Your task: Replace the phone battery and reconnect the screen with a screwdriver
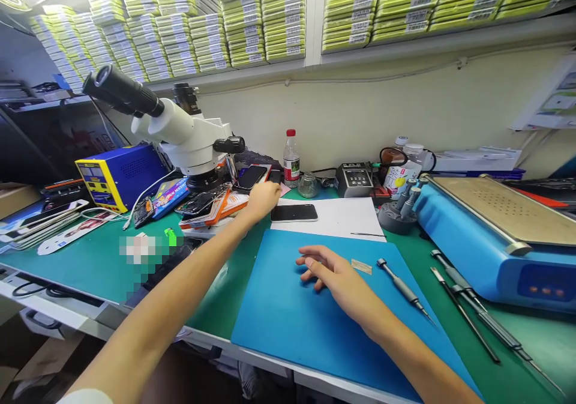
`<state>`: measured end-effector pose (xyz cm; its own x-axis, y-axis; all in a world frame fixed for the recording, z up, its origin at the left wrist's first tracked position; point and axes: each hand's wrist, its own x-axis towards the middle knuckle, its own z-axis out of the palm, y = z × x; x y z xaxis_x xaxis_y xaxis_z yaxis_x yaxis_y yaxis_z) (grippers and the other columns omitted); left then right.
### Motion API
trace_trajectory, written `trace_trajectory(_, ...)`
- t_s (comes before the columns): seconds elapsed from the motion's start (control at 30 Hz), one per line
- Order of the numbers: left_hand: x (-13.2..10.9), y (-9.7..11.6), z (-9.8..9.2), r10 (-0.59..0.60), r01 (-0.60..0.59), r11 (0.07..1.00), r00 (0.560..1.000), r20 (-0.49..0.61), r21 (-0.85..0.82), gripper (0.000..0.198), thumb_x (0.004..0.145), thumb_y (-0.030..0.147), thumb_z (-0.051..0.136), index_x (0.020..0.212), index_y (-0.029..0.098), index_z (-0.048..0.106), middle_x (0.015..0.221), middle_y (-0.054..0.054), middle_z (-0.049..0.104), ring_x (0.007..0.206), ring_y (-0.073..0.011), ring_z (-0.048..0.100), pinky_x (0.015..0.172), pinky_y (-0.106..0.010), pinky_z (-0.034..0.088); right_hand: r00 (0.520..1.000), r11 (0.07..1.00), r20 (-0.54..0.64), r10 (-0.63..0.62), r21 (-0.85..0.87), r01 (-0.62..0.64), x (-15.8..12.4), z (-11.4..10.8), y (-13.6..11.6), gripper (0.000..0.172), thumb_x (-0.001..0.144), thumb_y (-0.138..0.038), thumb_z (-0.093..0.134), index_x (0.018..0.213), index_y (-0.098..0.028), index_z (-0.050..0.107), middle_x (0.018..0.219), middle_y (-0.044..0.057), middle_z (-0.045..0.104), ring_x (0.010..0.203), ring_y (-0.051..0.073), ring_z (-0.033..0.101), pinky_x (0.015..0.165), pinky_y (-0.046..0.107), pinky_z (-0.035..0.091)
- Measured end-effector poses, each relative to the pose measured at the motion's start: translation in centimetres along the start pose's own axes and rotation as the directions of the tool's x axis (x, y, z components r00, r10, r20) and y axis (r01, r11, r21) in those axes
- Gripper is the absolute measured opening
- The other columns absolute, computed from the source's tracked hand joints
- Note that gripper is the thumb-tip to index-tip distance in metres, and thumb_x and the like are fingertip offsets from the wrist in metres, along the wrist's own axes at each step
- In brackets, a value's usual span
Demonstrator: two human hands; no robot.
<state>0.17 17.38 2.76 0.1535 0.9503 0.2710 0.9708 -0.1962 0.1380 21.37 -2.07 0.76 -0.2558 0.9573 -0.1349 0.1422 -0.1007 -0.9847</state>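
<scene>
My left hand [264, 198] reaches to the back of the bench, fingers curled away from me and mostly hidden. It is closed beside a dark-screened phone [252, 177] lying on the pile under the microscope; whatever it may hold is out of sight. Just right of it, a phone with a black screen and pale edge [294, 213] lies flat on white paper [344, 215]. Above the blue mat [281, 308] my right hand [326, 269] hovers with loosely parted fingers and nothing in them. A small beige strip [361, 266] and a grey screwdriver [404, 290] lie near it.
A microscope [193, 134] and blue-yellow power supply [121, 176] stand left. At right are a blue heating machine [490, 248], another screwdriver [490, 320] and a thin dark tool [468, 317]. A red-capped bottle [291, 161] and glass jar [308, 185] stand at the wall.
</scene>
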Motion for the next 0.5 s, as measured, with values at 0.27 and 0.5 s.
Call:
trace_trajectory(0.27,0.2,-3.2,-1.8,-0.22,0.26,0.936,0.958,-0.181,0.236,0.042,0.103,0.04,0.069,0.138,0.017,0.064,0.138,-0.013,0.066,0.12,-0.0277,0.068,0.099,-0.05,0.061,1.0,1.0,0.017,-0.007,-0.011,0.008,-0.3,0.1,-0.2,0.039,0.094,-0.046,0.063,0.122,-0.021,0.07,0.118,0.01,0.079,0.092,0.02,0.075,0.075,0.035,0.051)
trace_trajectory(0.5,0.6,-2.8,-1.8,-0.186,0.194,0.931,0.981,-0.055,0.309,0.042,0.102,0.04,0.069,0.137,0.017,0.064,0.137,-0.013,0.066,0.118,-0.0267,0.069,0.098,-0.048,0.062,1.0,1.0,0.029,0.007,0.008,-0.007,0.1,0.1,0.0,0.038,0.092,-0.042,0.063,0.122,-0.019,0.067,0.118,0.011,0.078,0.088,0.018,0.073,0.071,0.033,0.049)
